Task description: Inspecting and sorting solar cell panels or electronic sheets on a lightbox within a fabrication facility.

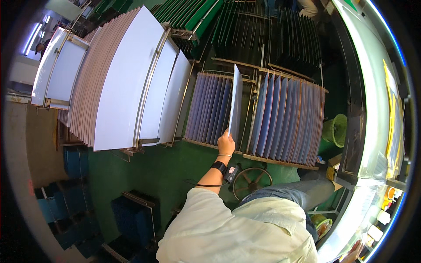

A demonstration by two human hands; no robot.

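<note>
My left hand (226,143) is closed on the near edge of a thin white-faced panel (236,103). That panel stands upright, edge toward me, at the gap between two groups of similar panels in a metal-framed rack (280,163). Bluish panels (208,107) stand close together to its left, and more upright panels (287,118) with brownish edges fill the right side. A bracelet and a black strap with a small dark device are on my left wrist. At the lower right my right hand (353,251) lies by the lit table's edge, fingers stretched out and partly cut off.
A rack of large white boards (127,83) stands at the left. Green racks (184,17) are behind. A long bright lit table (372,87) runs along the right, with a green basket (335,130) beside it. A spoked handwheel (252,183) sits low before me.
</note>
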